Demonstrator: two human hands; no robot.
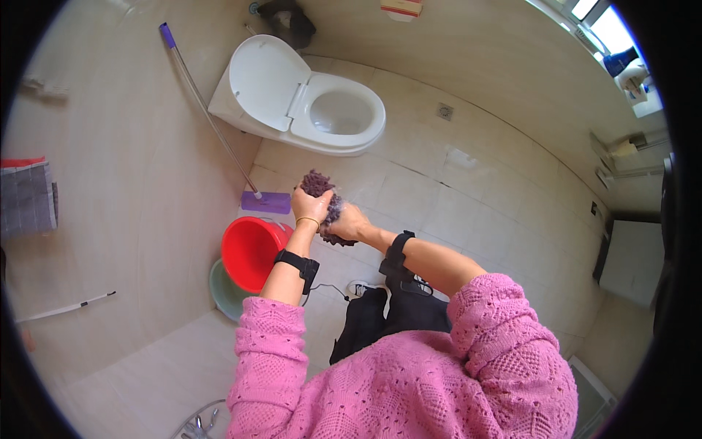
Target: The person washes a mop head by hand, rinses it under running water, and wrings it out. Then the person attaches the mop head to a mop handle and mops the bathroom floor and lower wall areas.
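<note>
A wet purple chenille cloth or mop pad [317, 183] is bunched up in front of me, above the tiled floor. My left hand [310, 206] grips its upper part, thumb across the pile. Just to the right and lower, my right hand [349, 221] closes around the lower part, and a dark end hangs out below it. Water glistens on the fibres between the two hands. Close to my left forearm stands a red bucket [249, 252], partly hidden by that arm. The cloth's underside cannot be seen.
A flat mop with a purple head [266, 203] leans on the left wall. Beyond it is a white toilet [340, 112] with its lid up. A green basin [222, 293] sits beside the bucket. A drain [445, 112] lies in the floor. Bottom left is a metal faucet [196, 427].
</note>
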